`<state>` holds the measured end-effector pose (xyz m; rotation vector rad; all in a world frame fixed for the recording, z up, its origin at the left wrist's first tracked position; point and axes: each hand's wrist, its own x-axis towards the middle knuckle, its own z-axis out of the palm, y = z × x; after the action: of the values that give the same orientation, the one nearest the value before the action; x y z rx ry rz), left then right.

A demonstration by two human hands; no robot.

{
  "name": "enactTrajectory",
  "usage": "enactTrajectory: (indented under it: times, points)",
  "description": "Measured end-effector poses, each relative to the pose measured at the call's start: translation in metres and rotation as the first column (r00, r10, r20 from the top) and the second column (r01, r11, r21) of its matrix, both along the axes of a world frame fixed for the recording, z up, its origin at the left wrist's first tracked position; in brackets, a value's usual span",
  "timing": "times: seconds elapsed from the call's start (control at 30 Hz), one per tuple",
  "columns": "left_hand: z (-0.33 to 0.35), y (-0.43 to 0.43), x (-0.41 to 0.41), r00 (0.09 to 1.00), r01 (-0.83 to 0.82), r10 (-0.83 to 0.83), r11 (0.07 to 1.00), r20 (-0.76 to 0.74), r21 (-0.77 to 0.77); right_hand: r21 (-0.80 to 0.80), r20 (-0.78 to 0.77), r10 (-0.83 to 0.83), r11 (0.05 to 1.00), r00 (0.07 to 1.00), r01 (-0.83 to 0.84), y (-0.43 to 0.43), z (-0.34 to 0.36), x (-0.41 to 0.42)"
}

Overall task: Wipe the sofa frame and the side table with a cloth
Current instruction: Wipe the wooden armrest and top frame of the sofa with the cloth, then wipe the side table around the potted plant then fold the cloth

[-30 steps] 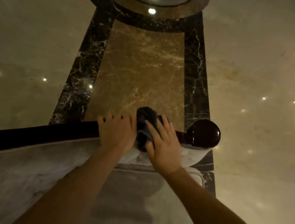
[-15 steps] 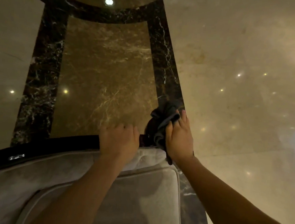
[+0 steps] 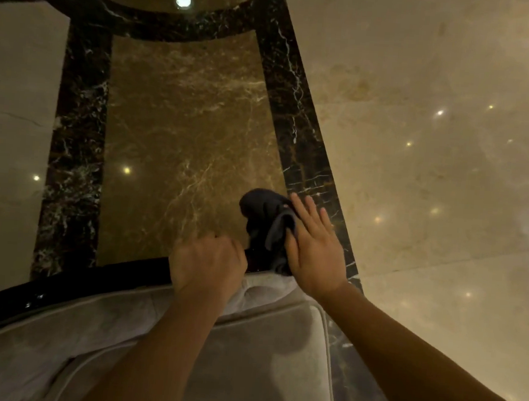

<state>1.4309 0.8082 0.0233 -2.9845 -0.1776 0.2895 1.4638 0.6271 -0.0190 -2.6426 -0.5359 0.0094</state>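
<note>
Dark cloth (image 3: pixel 267 226) pressed by flat, open right hand (image 3: pixel 313 251) on sofa frame (image 3: pixel 69 289)

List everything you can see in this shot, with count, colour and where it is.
cloth: one, dark grey, bunched over the right end of the frame rail
sofa frame: one, glossy black rail, curving along the top of the upholstery
upholstery: pale grey, lower left
seat cushion: one, pale grey with piping, bottom centre
floor: polished marble, beige and brown with black veined bands, with reflected lights
left hand: gripping the rail
right hand: fingers spread, pressing the cloth
</note>
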Motion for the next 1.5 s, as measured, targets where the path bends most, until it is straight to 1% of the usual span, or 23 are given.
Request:
enactTrajectory:
  times: [0.03, 0.1, 0.17, 0.23, 0.4, 0.43, 0.5, 0.57, 0.6, 0.67, 0.7, 0.77, 0.8, 0.83, 0.87, 0.93, 1.03, 1.1, 1.17, 1.27, 1.33, 1.43, 1.5]
  points:
    - [-0.002, 0.000, 0.001, 1.000, -0.013, 0.012, 1.000, 0.024, 0.013, 0.085, -0.049, -0.108, 0.990, 0.993, 0.112, 0.000, 0.000, 0.008]
    - [-0.004, 0.000, 0.002, 0.998, -0.009, 0.007, 1.000, 0.068, 0.028, 0.271, -0.192, -0.300, 0.899, 0.935, 0.344, 0.013, -0.002, 0.009]
    - [-0.004, 0.000, 0.001, 0.996, 0.020, -0.023, 0.999, 0.085, 0.042, 0.356, -0.253, -0.402, 0.807, 0.880, 0.471, 0.031, -0.003, 0.001]
    - [-0.004, 0.000, -0.001, 0.994, 0.011, -0.016, 0.999, 0.105, 0.051, 0.377, -0.284, -0.472, 0.745, 0.835, 0.550, 0.038, -0.006, -0.011]
    - [0.000, -0.008, 0.000, 0.994, -0.108, 0.109, 0.993, -0.010, 0.050, 0.289, -0.394, -0.507, 0.723, 0.766, 0.627, 0.028, 0.007, -0.042]
    - [0.003, -0.013, -0.004, 0.994, -0.112, 0.112, 0.994, 0.013, -0.004, 0.271, -0.432, -0.492, 0.729, 0.756, 0.629, 0.021, 0.010, -0.051]
    - [0.006, -0.031, -0.020, 0.987, -0.073, 0.115, 0.943, 0.111, -0.325, 0.135, -0.536, -0.420, 0.814, 0.733, 0.565, 0.005, 0.011, -0.072]
    - [0.011, -0.057, -0.053, 0.961, -0.075, 0.235, 0.729, 0.147, -0.680, 0.002, -0.639, -0.274, 0.934, 0.719, 0.358, -0.012, 0.014, -0.101]
    - [0.012, -0.069, -0.073, 0.940, -0.101, 0.319, 0.591, 0.117, -0.800, 0.023, -0.651, -0.213, 0.954, 0.729, 0.299, -0.019, 0.018, -0.115]
    - [0.014, -0.084, -0.114, 0.868, -0.244, 0.493, 0.311, -0.063, -0.919, 0.193, -0.626, -0.101, 0.941, 0.774, 0.279, -0.028, 0.033, -0.138]
    - [0.017, -0.086, -0.128, 0.798, -0.345, 0.564, 0.142, -0.210, -0.928, 0.267, -0.594, -0.051, 0.929, 0.803, 0.256, -0.030, 0.043, -0.145]
    - [0.033, -0.083, -0.160, 0.571, -0.504, 0.600, -0.283, -0.561, -0.816, 0.381, -0.547, 0.083, 0.911, 0.833, 0.160, -0.029, 0.073, -0.164]
    - [0.041, -0.079, -0.175, 0.483, -0.488, 0.534, -0.494, -0.694, -0.720, 0.433, -0.549, 0.156, 0.894, 0.821, 0.120, -0.028, 0.090, -0.172]
    - [0.055, -0.075, -0.198, 0.428, -0.414, 0.481, -0.648, -0.765, -0.639, 0.476, -0.576, 0.233, 0.875, 0.783, 0.090, -0.025, 0.109, -0.184]
    - [0.066, -0.071, -0.212, 0.408, -0.342, 0.459, -0.725, -0.789, -0.598, 0.510, -0.609, 0.275, 0.854, 0.744, 0.102, -0.023, 0.122, -0.189]
    - [0.094, -0.065, -0.252, 0.366, -0.235, 0.561, -0.716, -0.743, -0.657, 0.562, -0.682, 0.359, 0.815, 0.638, 0.142, -0.019, 0.150, -0.207]
    - [0.140, -0.077, -0.327, 0.275, -0.123, 0.766, -0.571, -0.581, -0.811, 0.586, -0.708, 0.478, 0.808, 0.520, 0.055, -0.025, 0.195, -0.247]
    - [0.168, -0.097, -0.377, 0.220, -0.147, 0.882, -0.392, -0.416, -0.908, 0.609, -0.670, 0.567, 0.789, 0.480, -0.081, -0.035, 0.219, -0.277]
    - [0.195, -0.135, -0.452, 0.169, -0.206, 0.969, -0.144, -0.181, -0.968, 0.621, -0.622, 0.657, 0.745, 0.427, -0.243, -0.059, 0.250, -0.329]
    - [0.227, -0.178, -0.517, 0.142, -0.282, 0.990, 0.040, -0.001, -0.959, 0.614, -0.624, 0.695, 0.719, 0.358, -0.326, -0.086, 0.270, -0.371]
    - [0.248, -0.227, -0.576, 0.111, -0.316, 0.992, 0.092, 0.060, -0.944, 0.597, -0.637, 0.718, 0.690, 0.280, -0.410, -0.123, 0.283, -0.414]
    - [0.268, -0.302, -0.657, 0.082, -0.294, 0.996, 0.042, 0.019, -0.955, 0.605, -0.672, 0.730, 0.636, 0.122, -0.479, -0.182, 0.302, -0.470]
    - [0.281, -0.344, -0.703, 0.102, -0.347, 0.994, 0.081, 0.048, -0.934, 0.607, -0.680, 0.731, 0.601, 0.051, -0.520, -0.209, 0.313, -0.499]
